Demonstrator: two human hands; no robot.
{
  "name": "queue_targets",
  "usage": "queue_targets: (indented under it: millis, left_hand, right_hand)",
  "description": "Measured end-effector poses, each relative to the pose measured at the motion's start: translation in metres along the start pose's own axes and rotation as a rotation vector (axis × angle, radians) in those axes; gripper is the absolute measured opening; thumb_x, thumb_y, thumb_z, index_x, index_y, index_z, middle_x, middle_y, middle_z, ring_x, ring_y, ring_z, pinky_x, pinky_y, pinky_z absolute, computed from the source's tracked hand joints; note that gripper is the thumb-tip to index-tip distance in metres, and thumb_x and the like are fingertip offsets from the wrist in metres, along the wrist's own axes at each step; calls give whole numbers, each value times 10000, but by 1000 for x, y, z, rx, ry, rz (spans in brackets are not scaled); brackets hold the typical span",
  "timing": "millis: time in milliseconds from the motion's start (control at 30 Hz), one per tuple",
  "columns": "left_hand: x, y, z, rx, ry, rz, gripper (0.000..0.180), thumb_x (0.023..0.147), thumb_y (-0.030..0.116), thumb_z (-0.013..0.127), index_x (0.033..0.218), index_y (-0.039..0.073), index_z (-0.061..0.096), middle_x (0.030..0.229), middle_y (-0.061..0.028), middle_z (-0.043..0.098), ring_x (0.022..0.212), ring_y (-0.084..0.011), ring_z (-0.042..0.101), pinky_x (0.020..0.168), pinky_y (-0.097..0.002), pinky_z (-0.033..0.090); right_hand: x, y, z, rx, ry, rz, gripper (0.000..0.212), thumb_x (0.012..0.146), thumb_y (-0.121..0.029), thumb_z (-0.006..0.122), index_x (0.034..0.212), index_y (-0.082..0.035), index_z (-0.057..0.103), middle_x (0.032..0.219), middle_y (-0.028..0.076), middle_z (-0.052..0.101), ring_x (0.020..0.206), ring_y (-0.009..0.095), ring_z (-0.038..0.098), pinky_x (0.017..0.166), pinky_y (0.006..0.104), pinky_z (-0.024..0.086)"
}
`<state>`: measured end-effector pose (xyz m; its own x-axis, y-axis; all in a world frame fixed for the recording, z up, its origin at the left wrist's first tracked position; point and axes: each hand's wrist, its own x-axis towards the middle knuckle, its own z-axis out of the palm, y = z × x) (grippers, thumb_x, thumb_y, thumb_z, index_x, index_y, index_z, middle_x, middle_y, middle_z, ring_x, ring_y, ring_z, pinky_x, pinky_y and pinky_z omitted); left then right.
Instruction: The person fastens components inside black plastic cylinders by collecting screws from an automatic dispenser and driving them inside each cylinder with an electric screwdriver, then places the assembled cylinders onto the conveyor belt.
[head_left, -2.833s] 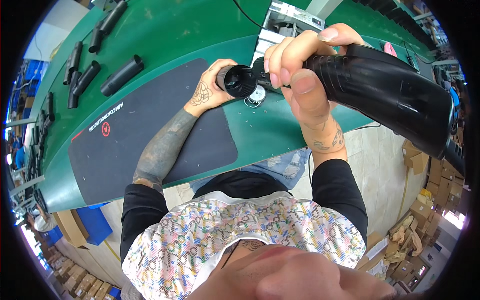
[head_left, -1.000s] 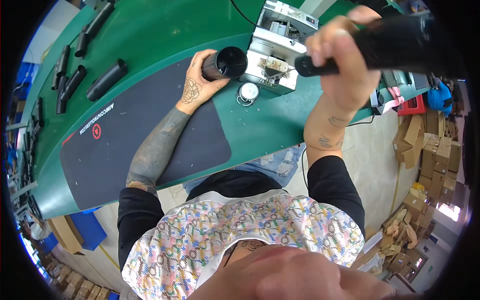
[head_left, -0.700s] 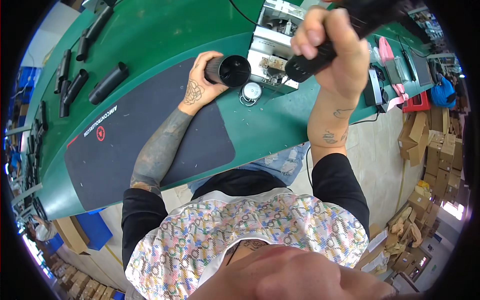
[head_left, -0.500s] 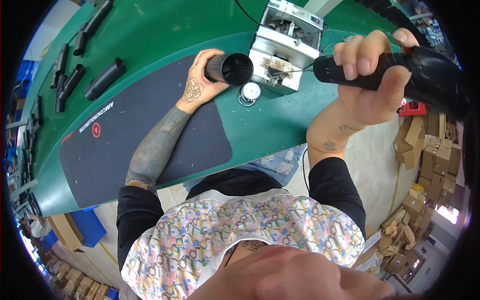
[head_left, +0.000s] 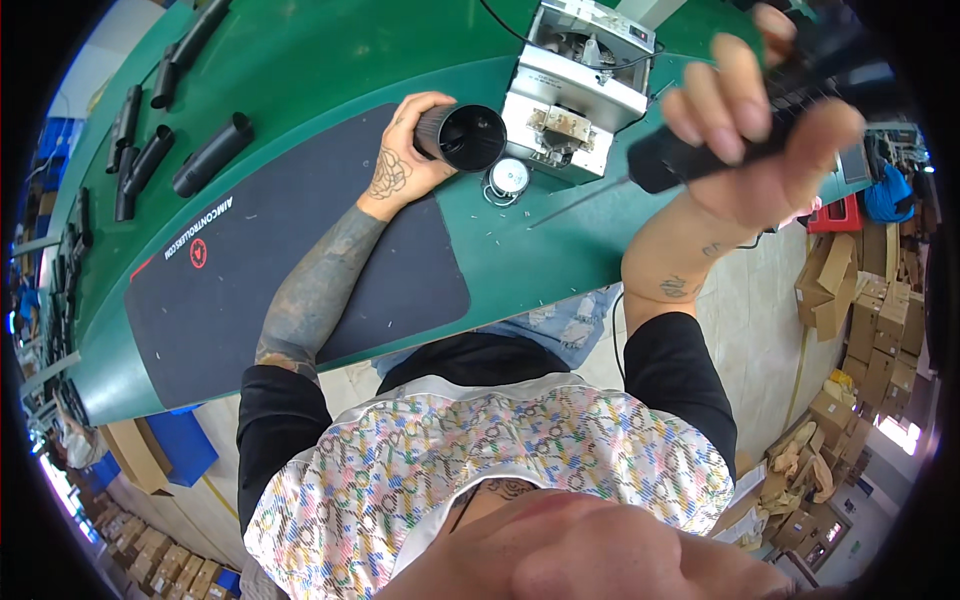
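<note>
My left hand [head_left: 402,155] is wrapped round a black cylindrical tube [head_left: 473,138], whose open end faces up. It is held at the far right edge of the dark mat. My right hand [head_left: 745,195] grips a black electric screwdriver [head_left: 662,163], raised at the right and partly blurred. Its long thin bit slants down to the left, its tip over the green bench right of the tube. Whether a screw sits on the tip is too small to tell. A small silver round part [head_left: 509,178] lies beside the tube, in front of a metal screw feeder [head_left: 570,90].
The dark mat [head_left: 300,270] covers the green bench [head_left: 520,265] on the left. Several black tubes [head_left: 213,155] lie at the far left. Small pale scraps are strewn over the bench. Cardboard boxes [head_left: 825,285] and a red crate [head_left: 835,214] stand at the right.
The screwdriver's bit has come away from the front of the screw feeder and now points lower, toward the tube's near right side. My left hand keeps its hold on the tube.
</note>
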<state>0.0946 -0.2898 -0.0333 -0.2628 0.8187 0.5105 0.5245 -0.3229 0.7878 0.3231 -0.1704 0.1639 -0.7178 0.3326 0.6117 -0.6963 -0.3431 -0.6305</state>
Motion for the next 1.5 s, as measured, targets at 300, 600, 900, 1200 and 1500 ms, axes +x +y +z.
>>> queue_targets:
  millis: [300,600,900,1200,1500]
  left_hand:
    - [3,6,-4,47,-32,9,610,610,37,797,1173,50,564,1135,-87,596,1028,-241,595,930,-327,465]
    - [-3,5,-1,-18,-38,-130,655,510,84,740,1148,62,595,1082,-82,629,986,-282,597,905,-369,451]
    - [1,10,-2,11,-42,-92,660,499,87,757,1139,63,595,1078,-81,626,975,-283,589,914,-377,440]
    - [-1,7,-5,23,-76,-48,666,506,61,764,1148,64,584,1079,-82,625,973,-285,599,904,-373,459]
    - [-2,2,5,50,95,-75,677,609,63,777,1230,50,508,1099,-100,617,967,-269,627,871,-358,496]
  right_hand:
    - [-22,-13,31,-229,-4,-401,545,872,-451,675,1278,-126,510,801,-8,567,675,126,558,721,320,421]
    - [8,56,7,-556,25,-302,475,947,-311,633,1308,-163,362,743,40,554,597,158,539,592,311,463]
    - [14,67,2,-579,62,-336,426,944,-259,643,1258,-144,380,731,61,555,597,158,543,587,283,468]
    - [16,77,3,-525,101,-325,390,926,-209,669,1198,-137,398,731,65,555,587,154,539,582,278,468]
    - [-6,11,7,-219,-29,-435,533,946,-517,540,1355,-181,486,834,-17,579,707,124,556,728,324,416]
